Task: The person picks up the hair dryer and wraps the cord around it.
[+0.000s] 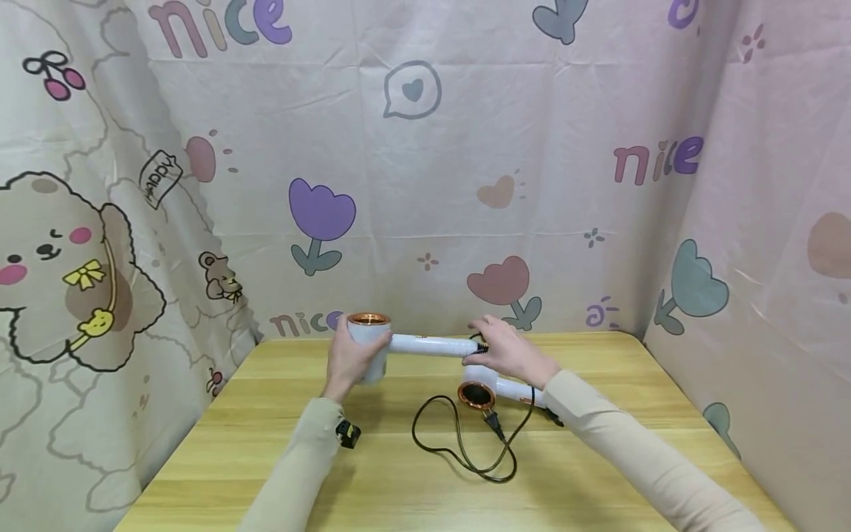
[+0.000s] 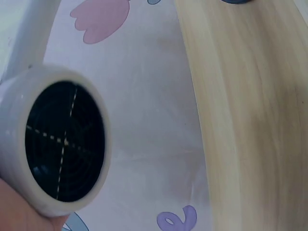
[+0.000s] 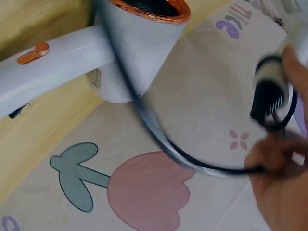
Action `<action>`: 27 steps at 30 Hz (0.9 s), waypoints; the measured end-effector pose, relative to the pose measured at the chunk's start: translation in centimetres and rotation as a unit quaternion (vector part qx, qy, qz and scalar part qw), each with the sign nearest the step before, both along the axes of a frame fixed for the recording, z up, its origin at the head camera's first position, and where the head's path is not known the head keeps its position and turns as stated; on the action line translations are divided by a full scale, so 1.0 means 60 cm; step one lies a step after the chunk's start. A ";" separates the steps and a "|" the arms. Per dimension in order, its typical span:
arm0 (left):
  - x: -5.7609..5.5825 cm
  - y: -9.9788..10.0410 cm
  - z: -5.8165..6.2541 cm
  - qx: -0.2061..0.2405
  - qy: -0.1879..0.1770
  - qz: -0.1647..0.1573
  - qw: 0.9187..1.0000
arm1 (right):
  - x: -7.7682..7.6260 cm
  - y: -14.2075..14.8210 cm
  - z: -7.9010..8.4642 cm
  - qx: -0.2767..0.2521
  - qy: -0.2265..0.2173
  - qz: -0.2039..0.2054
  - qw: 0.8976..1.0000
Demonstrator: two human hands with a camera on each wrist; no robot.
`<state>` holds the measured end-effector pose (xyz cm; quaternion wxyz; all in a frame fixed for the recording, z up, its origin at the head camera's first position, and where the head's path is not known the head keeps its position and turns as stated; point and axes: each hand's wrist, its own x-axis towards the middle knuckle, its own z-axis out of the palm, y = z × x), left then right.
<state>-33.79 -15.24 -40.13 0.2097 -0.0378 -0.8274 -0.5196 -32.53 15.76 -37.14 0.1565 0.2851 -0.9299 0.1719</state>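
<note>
Lying on the pale wood-grain table, a white, copper-rimmed hair dryer is crossed by the thin black cord pinched in the right hand. Above the table, a raised white hair dryer is gripped by the left hand, barrel upright, copper mouth up, handle nearly level rightward.

Hair dryer: white, held above the surface
Barrel: upright, copper rim uppermost
Handle: nearly level
Cord: black, partly looped on the surface

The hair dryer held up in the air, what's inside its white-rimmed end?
A dark, round grille with pale dashed lines crossing it. The grille covers whatever is deeper inside the hair dryer, so that can't be seen.
</note>
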 end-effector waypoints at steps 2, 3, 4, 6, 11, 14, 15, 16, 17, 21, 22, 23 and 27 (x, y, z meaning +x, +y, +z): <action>0.003 0.007 0.000 0.002 0.021 0.019 1.000 | 0.003 -0.007 -0.003 -0.006 0.020 -0.044 0.999; 0.004 0.012 0.000 0.007 0.031 0.029 0.999 | 0.003 -0.010 -0.005 -0.016 0.030 -0.058 0.998; 0.006 0.016 0.000 0.009 0.040 0.040 0.998 | 0.003 -0.014 -0.007 -0.031 0.037 -0.069 0.996; 0.008 0.026 -0.002 0.015 0.059 0.064 0.996 | 0.001 -0.020 -0.012 -0.073 0.035 -0.079 0.994; 0.010 0.042 -0.011 0.043 0.085 0.108 0.990 | -0.005 -0.029 -0.018 -0.257 -0.047 -0.108 0.959; 0.010 0.045 -0.015 0.067 0.085 0.117 0.987 | -0.009 -0.029 -0.017 -0.392 -0.146 -0.123 0.900; 0.010 0.045 -0.016 0.076 0.084 0.117 0.987 | -0.011 -0.029 -0.016 -0.434 -0.182 -0.120 0.874; 0.010 0.046 -0.017 0.084 0.084 0.117 0.986 | -0.012 -0.028 -0.016 -0.475 -0.217 -0.114 0.845; 0.010 0.046 -0.017 0.091 0.082 0.118 0.985 | -0.013 -0.027 -0.015 -0.506 -0.250 -0.107 0.819; 0.007 0.046 -0.019 0.123 0.072 0.108 0.984 | -0.017 -0.021 -0.016 -0.535 -0.356 -0.056 0.764; 0.007 0.046 -0.019 0.129 0.068 0.103 0.984 | -0.017 -0.019 -0.016 -0.524 -0.369 -0.046 0.766; 0.006 0.046 -0.019 0.134 0.064 0.099 0.984 | -0.017 -0.017 -0.017 -0.512 -0.379 -0.035 0.770; 0.003 0.046 -0.019 0.139 0.046 0.088 0.985 | -0.018 -0.006 -0.021 -0.489 -0.386 -0.001 0.782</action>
